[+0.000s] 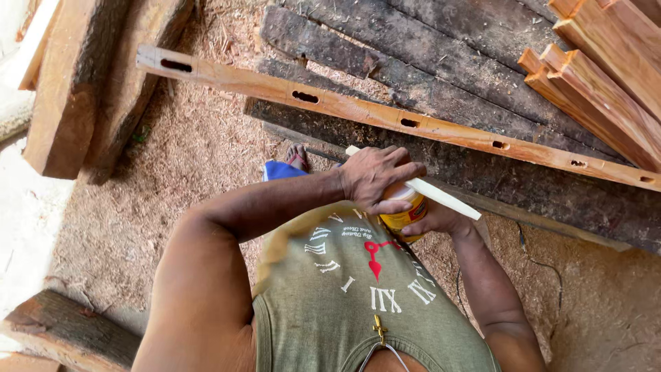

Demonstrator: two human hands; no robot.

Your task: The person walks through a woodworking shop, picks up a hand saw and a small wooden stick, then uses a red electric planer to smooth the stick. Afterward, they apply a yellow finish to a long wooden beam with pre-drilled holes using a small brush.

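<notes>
You have the yellow jar (405,215) cupped from below in your right hand (435,222), fingers wrapped tight round its side, right in front of your chest and just short of the long rail with slots (385,116). Your left hand (375,176) sits on top of the jar, fingers curled over its mouth and pinching the pale flat stick (441,196), which pokes out toward the rail's right end. Keep the jar upright and steady, and work the stick with small wrist turns so nothing drips on the sawdust floor (193,158) between you and the rail. Dark rough planks (441,55) lie beyond the rail.
</notes>
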